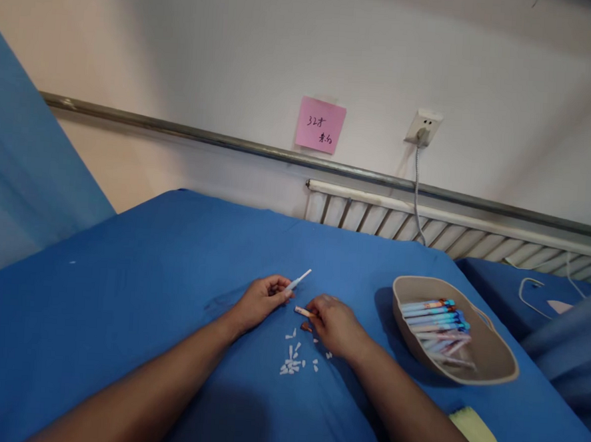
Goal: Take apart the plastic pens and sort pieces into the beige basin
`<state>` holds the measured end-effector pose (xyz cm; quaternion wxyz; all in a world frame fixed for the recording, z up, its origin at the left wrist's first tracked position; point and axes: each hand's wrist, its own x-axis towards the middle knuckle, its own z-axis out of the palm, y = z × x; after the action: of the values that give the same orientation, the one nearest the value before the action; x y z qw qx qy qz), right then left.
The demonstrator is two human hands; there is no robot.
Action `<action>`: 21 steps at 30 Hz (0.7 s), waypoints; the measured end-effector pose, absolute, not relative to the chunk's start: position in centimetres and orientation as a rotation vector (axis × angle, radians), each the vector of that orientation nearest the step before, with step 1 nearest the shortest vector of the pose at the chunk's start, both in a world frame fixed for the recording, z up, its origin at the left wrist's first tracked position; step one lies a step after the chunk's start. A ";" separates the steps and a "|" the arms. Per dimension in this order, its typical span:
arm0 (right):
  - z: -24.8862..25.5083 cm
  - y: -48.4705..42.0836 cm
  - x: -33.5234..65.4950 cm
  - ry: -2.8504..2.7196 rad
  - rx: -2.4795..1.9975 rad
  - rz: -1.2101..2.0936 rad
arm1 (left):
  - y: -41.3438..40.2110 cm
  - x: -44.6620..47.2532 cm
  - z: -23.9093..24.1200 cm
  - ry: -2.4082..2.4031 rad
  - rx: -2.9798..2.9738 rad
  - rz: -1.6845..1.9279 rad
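Observation:
My left hand (265, 299) is closed around a slim pale pen barrel (292, 285), and a thin white rod (304, 275) sticks up out of its far end. To the right, my right hand (337, 322) pinches a short printed pen piece (303, 311) that points left toward the other hand, without touching it. Just below those fingers lies a small brown piece (306, 327) on the blue cloth. Several tiny white tapered pieces (291, 365) are scattered nearer to me, most of them in a small heap.
A beige basket (497, 367) stands at the right with several pens (437, 323) in it. Yellow cloth (482, 439) lies in front of it. Beyond the blue sheet (184, 241) are a metal rail (220, 138), a radiator (366, 215) and a corded wall socket (425, 127).

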<state>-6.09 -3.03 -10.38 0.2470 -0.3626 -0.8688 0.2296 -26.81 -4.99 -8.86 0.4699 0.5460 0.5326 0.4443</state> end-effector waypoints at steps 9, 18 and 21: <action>-11.4 -0.5 -5.9 -1.604 -0.991 1.298 | -4.8 -27.1 -8.7 1.326 1.352 1.085; -10.9 0.5 -4.8 -1.585 -1.066 1.079 | -4.9 -27.4 -8.7 1.340 1.512 0.981; -10.9 0.4 -4.7 -1.647 -1.088 0.996 | -5.0 -27.5 -8.5 1.381 1.601 0.953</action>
<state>-4.68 0.43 -10.93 0.4486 -0.4396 -0.6658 0.4027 -27.50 -4.97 -8.52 0.3998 0.6326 0.5459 0.3767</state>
